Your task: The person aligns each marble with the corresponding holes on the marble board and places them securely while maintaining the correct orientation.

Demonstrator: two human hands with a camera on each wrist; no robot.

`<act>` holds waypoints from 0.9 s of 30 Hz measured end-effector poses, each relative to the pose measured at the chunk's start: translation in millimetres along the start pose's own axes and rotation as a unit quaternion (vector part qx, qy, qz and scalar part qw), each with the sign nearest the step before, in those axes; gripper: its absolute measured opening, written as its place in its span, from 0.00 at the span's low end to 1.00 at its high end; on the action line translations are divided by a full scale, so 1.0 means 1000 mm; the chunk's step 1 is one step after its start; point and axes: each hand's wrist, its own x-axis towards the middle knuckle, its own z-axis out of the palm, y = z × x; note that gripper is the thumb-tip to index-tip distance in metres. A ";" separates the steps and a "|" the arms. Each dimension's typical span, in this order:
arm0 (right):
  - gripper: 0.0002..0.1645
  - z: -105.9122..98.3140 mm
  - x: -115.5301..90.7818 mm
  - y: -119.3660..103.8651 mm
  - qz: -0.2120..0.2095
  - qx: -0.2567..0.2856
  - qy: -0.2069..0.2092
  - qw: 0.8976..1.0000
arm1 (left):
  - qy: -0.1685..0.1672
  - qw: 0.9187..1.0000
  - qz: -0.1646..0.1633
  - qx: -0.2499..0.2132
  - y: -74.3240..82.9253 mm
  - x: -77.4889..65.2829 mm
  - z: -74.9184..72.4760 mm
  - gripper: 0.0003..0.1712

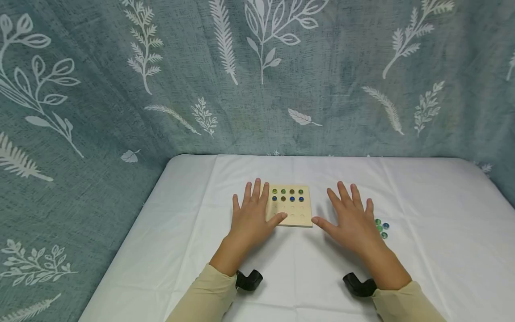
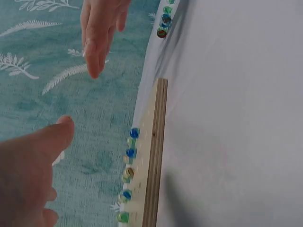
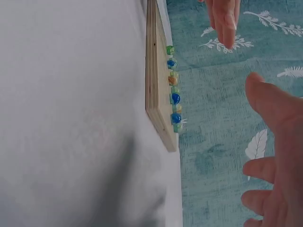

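A square wooden board [image 1: 295, 219] with rows of round hollows lies on the white-covered table. Glass marbles [image 1: 292, 199] in green, blue and brown fill its two far rows; the near rows show bare hollows. My left hand [image 1: 251, 219] hovers at the board's left side, fingers spread, its thumb overlapping the near left part in the head view. Off the board's right side, my right hand [image 1: 354, 221] is held with fingers spread and thumb toward the board's near right corner. Neither hand holds anything. Several loose marbles [image 1: 379, 228] lie just right of the right hand, partly hidden by it.
The white tablecloth [image 1: 454, 250] has fold creases. Behind and to the left hangs a teal curtain [image 1: 249, 120] with white leaf prints. A black curved piece [image 1: 250, 280] sits at the left wrist and a similar black piece [image 1: 359, 286] at the right wrist.
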 end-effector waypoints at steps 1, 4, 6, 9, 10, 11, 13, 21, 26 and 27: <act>0.60 0.000 0.000 0.002 -0.002 0.007 -0.002 1.000 | -0.002 1.000 0.002 -0.009 -0.002 0.001 0.000 0.54; 0.57 -0.002 -0.002 0.011 -0.008 0.034 -0.007 0.999 | -0.010 0.999 0.004 -0.035 -0.011 0.003 -0.001 0.54; 0.55 -0.005 -0.004 0.019 -0.012 0.056 -0.008 0.998 | -0.015 0.999 0.004 -0.046 -0.018 0.005 -0.001 0.53; 0.52 -0.010 -0.008 0.032 -0.014 0.083 -0.005 0.996 | -0.023 0.998 -0.002 -0.052 -0.029 0.006 0.000 0.53; 0.51 -0.012 -0.009 0.037 -0.013 0.092 -0.002 0.996 | -0.025 0.998 -0.003 -0.054 -0.033 0.006 0.000 0.52; 0.50 -0.014 -0.011 0.042 -0.010 0.100 -0.001 0.995 | -0.028 0.998 -0.002 -0.059 -0.036 0.006 0.001 0.52; 0.50 -0.018 -0.014 0.053 -0.004 0.112 -0.001 0.994 | -0.033 0.997 0.005 -0.070 -0.043 0.006 0.002 0.51; 0.48 -0.027 -0.018 0.093 0.038 0.124 -0.030 0.991 | -0.067 0.987 0.064 -0.135 -0.061 0.004 0.014 0.47; 0.44 -0.024 -0.022 0.109 0.057 0.126 -0.034 0.990 | -0.097 0.983 0.059 -0.147 -0.062 0.004 0.018 0.47; 0.42 -0.024 -0.023 0.111 0.059 0.127 -0.036 0.990 | -0.102 0.982 0.059 -0.149 -0.062 0.004 0.019 0.47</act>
